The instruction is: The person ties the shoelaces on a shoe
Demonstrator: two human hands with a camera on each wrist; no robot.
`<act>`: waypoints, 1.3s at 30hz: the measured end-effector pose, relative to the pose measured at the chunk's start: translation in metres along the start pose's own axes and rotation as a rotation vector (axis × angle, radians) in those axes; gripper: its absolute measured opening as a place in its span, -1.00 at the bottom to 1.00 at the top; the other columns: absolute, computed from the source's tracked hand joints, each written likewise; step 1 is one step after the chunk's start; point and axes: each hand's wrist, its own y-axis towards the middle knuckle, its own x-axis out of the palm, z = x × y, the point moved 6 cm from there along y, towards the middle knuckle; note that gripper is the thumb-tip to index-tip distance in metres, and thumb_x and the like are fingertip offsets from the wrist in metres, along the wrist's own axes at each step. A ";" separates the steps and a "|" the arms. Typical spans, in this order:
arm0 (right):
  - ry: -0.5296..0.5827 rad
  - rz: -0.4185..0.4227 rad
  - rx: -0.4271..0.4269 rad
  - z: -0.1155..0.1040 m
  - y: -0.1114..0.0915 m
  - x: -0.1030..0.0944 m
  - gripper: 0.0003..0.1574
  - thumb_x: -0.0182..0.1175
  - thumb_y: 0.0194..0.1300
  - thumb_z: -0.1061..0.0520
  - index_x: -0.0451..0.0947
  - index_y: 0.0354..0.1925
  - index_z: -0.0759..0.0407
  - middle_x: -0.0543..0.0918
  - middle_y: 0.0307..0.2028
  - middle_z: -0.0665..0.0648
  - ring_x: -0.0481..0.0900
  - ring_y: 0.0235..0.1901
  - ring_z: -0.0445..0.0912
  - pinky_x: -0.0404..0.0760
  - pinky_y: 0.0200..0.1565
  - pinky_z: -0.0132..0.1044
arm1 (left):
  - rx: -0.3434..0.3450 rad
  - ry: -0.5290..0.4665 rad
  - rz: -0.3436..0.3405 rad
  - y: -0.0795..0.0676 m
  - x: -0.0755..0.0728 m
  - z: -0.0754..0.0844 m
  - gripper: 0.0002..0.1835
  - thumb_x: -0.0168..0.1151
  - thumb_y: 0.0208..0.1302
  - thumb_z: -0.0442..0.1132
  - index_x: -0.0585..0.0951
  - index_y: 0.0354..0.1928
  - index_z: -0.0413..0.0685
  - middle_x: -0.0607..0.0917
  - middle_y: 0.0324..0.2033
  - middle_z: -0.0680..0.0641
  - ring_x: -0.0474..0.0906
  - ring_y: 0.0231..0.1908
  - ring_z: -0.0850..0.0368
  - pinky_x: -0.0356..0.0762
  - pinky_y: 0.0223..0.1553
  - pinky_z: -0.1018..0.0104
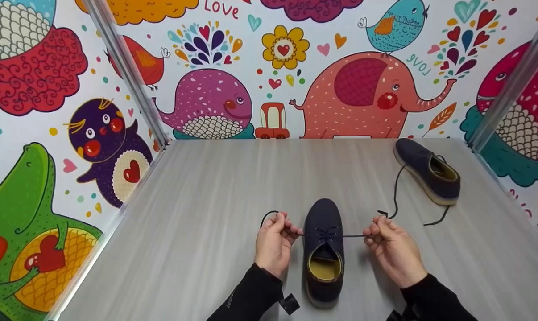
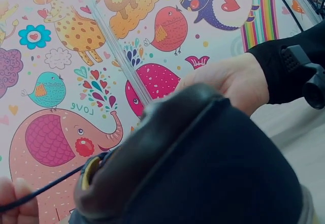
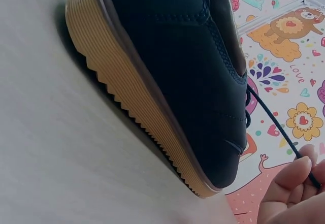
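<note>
A dark navy shoe [image 1: 323, 267] with a tan sole sits upright between the two hands, its toe pointing away. On its left, my left hand [image 1: 274, 243] pinches one end of the dark shoelace, and a loop of that lace curls above the fingers. My right hand [image 1: 394, 249] pinches the other shoelace [image 1: 353, 236] end, which runs taut from the eyelets. In the right wrist view the ridged sole [image 3: 127, 94] rests on the table and the lace [image 3: 274, 118] stretches up to the right fingers. The shoe's heel [image 2: 218, 168] hides much of the left hand in the left wrist view.
A second navy shoe [image 1: 429, 171] lies at the back right of the grey table [image 1: 215, 191], its laces trailing loose toward the right hand. Cartoon-printed walls [image 1: 233, 40] with metal edge strips stand behind and at both sides.
</note>
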 end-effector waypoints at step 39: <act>-1.318 -0.164 -0.429 -0.035 -0.015 0.013 -0.74 0.22 0.60 0.10 0.72 0.08 0.20 0.83 -0.09 0.14 0.70 -0.23 -0.18 0.63 -0.20 -0.37 | 0.630 1.690 -0.429 -0.017 0.012 0.052 -0.67 0.53 0.29 -0.12 0.82 0.08 0.04 0.81 0.00 0.00 0.69 0.05 -0.01 0.66 0.10 0.10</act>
